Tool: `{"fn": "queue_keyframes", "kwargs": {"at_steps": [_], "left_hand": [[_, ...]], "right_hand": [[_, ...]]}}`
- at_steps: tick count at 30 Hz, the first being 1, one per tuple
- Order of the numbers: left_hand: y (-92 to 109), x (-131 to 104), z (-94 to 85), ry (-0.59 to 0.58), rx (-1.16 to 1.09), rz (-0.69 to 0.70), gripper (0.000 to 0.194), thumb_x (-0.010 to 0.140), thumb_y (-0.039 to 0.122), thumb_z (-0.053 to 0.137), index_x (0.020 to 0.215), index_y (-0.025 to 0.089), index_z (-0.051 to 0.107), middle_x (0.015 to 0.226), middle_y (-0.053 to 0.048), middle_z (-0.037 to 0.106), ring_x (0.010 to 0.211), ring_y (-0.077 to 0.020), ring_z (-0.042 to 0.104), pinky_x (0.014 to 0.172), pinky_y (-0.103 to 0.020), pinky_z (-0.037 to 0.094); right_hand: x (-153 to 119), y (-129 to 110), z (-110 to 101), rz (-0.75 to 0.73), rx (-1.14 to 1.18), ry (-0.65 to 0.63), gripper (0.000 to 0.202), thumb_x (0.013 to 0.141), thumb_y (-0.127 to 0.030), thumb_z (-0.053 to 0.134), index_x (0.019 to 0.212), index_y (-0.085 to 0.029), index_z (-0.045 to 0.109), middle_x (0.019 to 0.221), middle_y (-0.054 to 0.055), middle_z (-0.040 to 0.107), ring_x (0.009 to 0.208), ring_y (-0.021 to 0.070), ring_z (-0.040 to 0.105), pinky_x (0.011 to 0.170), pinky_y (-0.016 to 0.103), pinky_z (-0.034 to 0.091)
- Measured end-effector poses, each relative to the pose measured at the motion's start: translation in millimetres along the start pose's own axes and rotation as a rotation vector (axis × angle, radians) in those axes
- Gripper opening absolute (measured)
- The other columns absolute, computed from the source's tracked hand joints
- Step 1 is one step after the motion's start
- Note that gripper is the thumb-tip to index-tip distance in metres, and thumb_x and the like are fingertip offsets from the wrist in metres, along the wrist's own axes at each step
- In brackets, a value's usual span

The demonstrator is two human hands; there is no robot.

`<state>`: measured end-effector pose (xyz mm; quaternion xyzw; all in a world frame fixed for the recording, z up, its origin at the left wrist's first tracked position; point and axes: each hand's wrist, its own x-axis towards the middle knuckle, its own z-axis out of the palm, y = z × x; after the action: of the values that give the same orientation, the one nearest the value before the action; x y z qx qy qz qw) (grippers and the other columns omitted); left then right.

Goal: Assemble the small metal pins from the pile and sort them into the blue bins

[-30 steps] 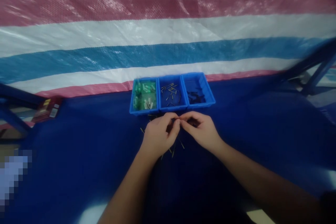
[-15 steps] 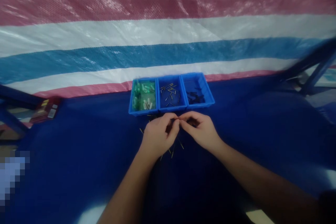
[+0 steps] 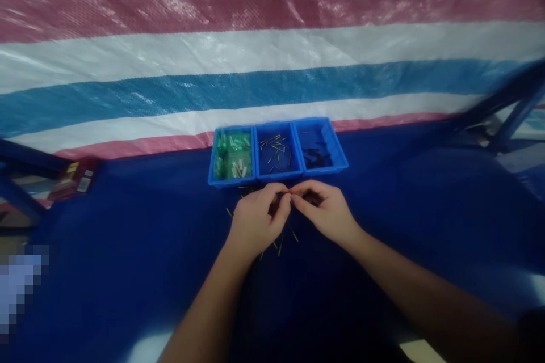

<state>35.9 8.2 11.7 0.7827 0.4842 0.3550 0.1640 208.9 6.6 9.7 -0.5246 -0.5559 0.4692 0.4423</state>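
Note:
My left hand (image 3: 258, 218) and my right hand (image 3: 326, 207) meet fingertip to fingertip in front of three joined blue bins. Both pinch, but whatever lies between the fingertips is too small to make out. Several thin brass-coloured pins (image 3: 294, 233) lie on the blue table around and beneath my left hand. The left bin (image 3: 232, 184) holds green plastic with small clear and white pieces. More thin pins lie in the middle bin (image 3: 279, 174), and dark small parts are in the right bin (image 3: 338, 150).
Behind the blue table (image 3: 128, 238) hangs a striped red, white and blue sheet (image 3: 272, 88). A red box (image 3: 73, 178) sits at the far left. Dark metal frame bars (image 3: 504, 96) stand at both sides.

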Motion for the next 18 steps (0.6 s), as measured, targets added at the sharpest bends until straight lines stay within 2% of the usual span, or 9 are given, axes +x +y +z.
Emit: {"fn": "queue_keyframes", "kwargs": {"at_steps": [18], "left_hand": [[0.7, 0.1, -0.7, -0.004, 0.014, -0.008, 0.01, 0.094, 0.026, 0.056, 0.1, 0.021, 0.062, 0.068, 0.004, 0.064, 0.061, -0.0111, 0.062, 0.061, -0.023, 0.044]], "right_hand": [[-0.1, 0.9, -0.2, 0.002, 0.003, -0.004, 0.013, 0.082, -0.03, 0.072, 0.09, -0.02, 0.075, 0.084, 0.004, 0.075, 0.073, 0.0167, 0.069, 0.066, 0.029, 0.054]]}}
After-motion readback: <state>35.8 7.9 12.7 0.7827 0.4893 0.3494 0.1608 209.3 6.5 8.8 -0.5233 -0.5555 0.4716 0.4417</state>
